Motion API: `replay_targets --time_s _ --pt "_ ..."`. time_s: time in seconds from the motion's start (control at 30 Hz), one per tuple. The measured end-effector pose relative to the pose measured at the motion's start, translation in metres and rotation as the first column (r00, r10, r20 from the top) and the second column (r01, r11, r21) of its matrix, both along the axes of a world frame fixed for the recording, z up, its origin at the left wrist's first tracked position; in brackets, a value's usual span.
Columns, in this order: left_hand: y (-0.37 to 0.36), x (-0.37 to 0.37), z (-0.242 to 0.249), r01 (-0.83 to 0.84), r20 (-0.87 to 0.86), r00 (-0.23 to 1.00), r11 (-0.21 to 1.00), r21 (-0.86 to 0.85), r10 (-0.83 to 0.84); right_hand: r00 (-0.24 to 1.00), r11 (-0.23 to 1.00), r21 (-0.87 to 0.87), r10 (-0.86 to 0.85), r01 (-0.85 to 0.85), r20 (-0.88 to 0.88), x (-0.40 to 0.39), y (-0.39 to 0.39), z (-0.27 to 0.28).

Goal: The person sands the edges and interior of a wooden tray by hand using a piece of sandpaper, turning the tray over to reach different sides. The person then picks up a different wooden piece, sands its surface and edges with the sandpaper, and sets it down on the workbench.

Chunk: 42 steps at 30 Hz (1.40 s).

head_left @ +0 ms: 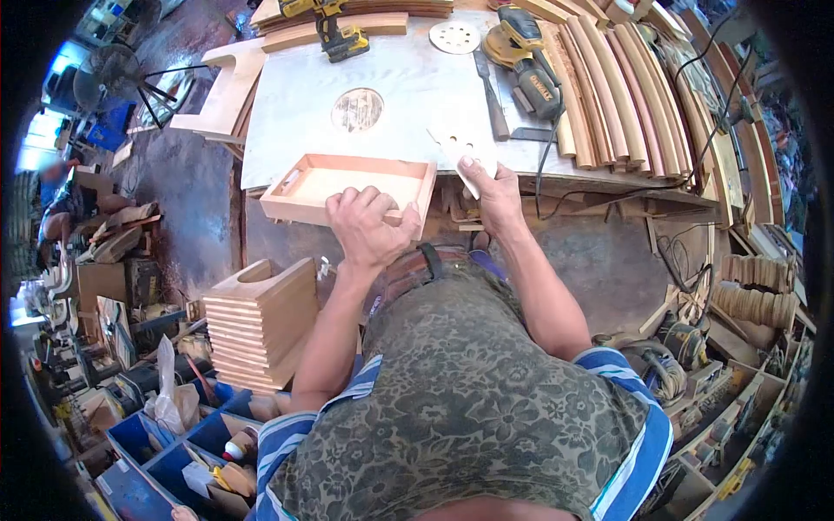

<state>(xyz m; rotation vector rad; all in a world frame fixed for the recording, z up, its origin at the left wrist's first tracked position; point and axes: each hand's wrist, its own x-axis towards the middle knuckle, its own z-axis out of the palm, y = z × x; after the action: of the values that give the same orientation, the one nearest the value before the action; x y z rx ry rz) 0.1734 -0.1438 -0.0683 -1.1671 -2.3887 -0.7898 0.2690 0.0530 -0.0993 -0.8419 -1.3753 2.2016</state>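
A shallow wooden tray (300, 209) with low sides rests at the front edge of the white-topped workbench (295, 87). My left hand (369, 227) is closed over its near wall, fingers on the inside. In my right hand (497, 193) is a white sanding disc (469, 149) with holes, bent or folded, pinched under the thumb just right of the tray. Another round sanding disc (454, 37) lies flat toward the back of the bench. Beside it sits a yellow and black orbital sander (526, 65).
A cordless drill (337, 35) stands at the back of the bench. Curved wooden strips (612, 95) are stacked on the right. A flat metal tool (493, 100) lies near the sander. Below left are a wood stack (261, 321) and a blue divided bin (178, 456). A person (74, 204) is at far left.
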Motion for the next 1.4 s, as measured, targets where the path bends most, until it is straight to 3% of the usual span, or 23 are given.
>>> replay_targets --time_s 0.03,0.17,0.3,0.37,0.4,0.47,0.53,0.6,0.63,0.7,0.73,0.77,0.8,0.87,0.93,0.97,1.0,1.1,1.17,1.27,1.33,1.37,1.4 --pt "-0.002 -0.001 0.003 0.008 0.002 1.000 1.000 0.022 -0.008 0.999 0.999 -0.053 0.009 -0.012 -0.054 0.001 -0.005 0.002" --pt "-0.014 -0.008 0.022 0.033 0.024 0.999 0.997 0.074 -0.035 0.998 0.996 -0.046 0.070 -0.070 0.006 0.003 -0.006 0.000" --pt "-0.027 -0.033 0.027 0.052 -0.002 0.999 0.980 0.191 -0.053 0.994 0.998 -0.063 -0.025 0.018 -0.111 -0.001 -0.005 0.021" --pt "-0.027 -0.051 0.030 -0.017 0.261 0.951 0.816 0.578 -0.166 0.985 0.997 -0.069 -0.032 0.020 -0.172 -0.003 0.008 0.034" --pt "-0.025 -0.054 0.038 -0.008 0.244 0.955 0.810 0.587 -0.167 0.976 0.999 -0.047 -0.017 0.007 -0.219 -0.003 0.013 0.043" --pt "-0.018 -0.053 0.054 -0.096 0.395 0.862 0.662 0.743 -0.318 0.945 0.999 -0.018 -0.044 0.040 -0.325 -0.004 0.021 0.065" --pt "-0.002 -0.052 0.047 -0.097 0.377 0.859 0.612 0.785 -0.347 0.903 0.995 -0.001 -0.089 0.097 -0.421 -0.006 0.025 0.087" --pt "0.013 -0.052 0.038 -0.044 0.322 0.846 0.546 0.837 -0.425 0.914 0.989 0.099 -0.060 0.108 -0.402 -0.003 0.032 0.096" --pt "0.018 -0.050 0.038 0.001 0.292 0.868 0.589 0.808 -0.402 0.914 0.988 0.108 -0.062 0.115 -0.401 -0.002 0.033 0.099" --pt "0.021 -0.048 0.032 -0.030 0.355 0.831 0.602 0.798 -0.429 0.987 0.834 0.535 -0.064 0.133 -0.147 0.003 0.036 0.104" --pt "0.022 -0.047 0.028 -0.061 0.416 0.794 0.621 0.781 -0.444 0.987 0.829 0.542 -0.071 0.138 -0.142 0.002 0.038 0.105" --pt "0.023 -0.047 0.023 -0.062 0.418 0.787 0.616 0.786 -0.454 0.972 0.580 0.783 -0.077 0.225 -0.222 -0.001 0.040 0.105" --pt "0.021 -0.048 0.019 -0.042 0.407 0.793 0.626 0.779 -0.453 0.954 0.257 0.919 -0.050 0.298 -0.295 -0.002 0.042 0.105" --pt "0.020 -0.052 0.012 -0.022 0.402 0.789 0.632 0.775 -0.465 0.962 0.211 0.939 -0.025 0.272 -0.273 -0.004 0.048 0.101" --pt "0.017 -0.052 0.009 -0.026 0.412 0.727 0.579 0.815 -0.549 0.971 0.308 0.923 -0.009 0.230 -0.239 -0.009 0.048 0.094" --pt "0.016 -0.053 0.008 0.024 0.370 0.755 0.587 0.809 -0.541 0.979 0.546 0.818 -0.016 0.180 -0.205 -0.010 0.041 0.092" --pt "0.015 -0.054 0.007 0.026 0.367 0.752 0.580 0.814 -0.548 0.984 0.670 0.732 0.012 0.125 -0.179 -0.012 0.039 0.094" --pt "0.006 -0.062 0.008 -0.043 0.414 0.618 0.497 0.867 -0.669 0.994 0.750 0.662 0.079 -0.006 -0.081 -0.022 0.027 0.099" --pt "0.008 -0.076 0.017 -0.105 0.451 0.652 0.517 0.849 -0.610 0.971 0.816 0.554 0.234 -0.167 -0.052 -0.036 0.021 0.097" --pt "0.011 -0.105 0.036 -0.218 0.524 0.676 0.538 0.814 -0.519 0.961 0.889 0.446 0.204 -0.102 -0.186 -0.061 0.014 0.102" --pt "0.011 -0.112 0.061 -0.223 0.446 0.870 0.640 0.735 -0.210 0.959 0.901 0.425 0.190 -0.086 -0.210 -0.076 0.013 0.103" --pt "0.009 -0.117 0.071 -0.107 0.301 0.938 0.683 0.723 -0.172 0.961 0.916 0.396 0.165 -0.066 -0.221 -0.083 0.012 0.104" --pt "0.009 -0.116 0.088 -0.100 0.295 0.940 0.688 0.718 -0.171 0.964 0.929 0.366 0.138 -0.046 -0.228 -0.088 0.012 0.106"
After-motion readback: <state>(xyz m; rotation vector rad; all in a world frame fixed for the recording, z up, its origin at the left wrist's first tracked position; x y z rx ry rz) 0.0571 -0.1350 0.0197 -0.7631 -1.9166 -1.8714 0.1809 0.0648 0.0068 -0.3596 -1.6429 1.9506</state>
